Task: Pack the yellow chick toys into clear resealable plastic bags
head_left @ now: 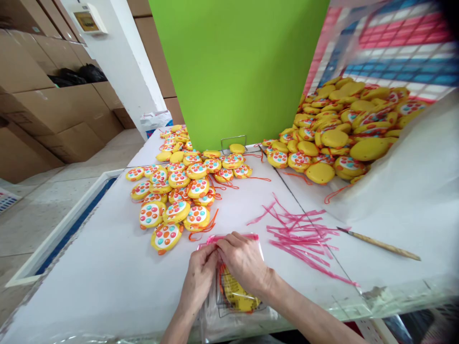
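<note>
clear plastic bag (211,306), flat on the white table (107,267), long axis running from the person's body out toward the far end of the table; yellow toy (238,296) inside, just below the grip, toward the person. left hand (198,274) and right hand (244,262) clamped side by side on the bag's pink-edged mouth, right hand nearer the toy. beyond: loose pink strips (297,234), wooden-handled knife (380,246), heaped round yellow toys (175,191).
</note>
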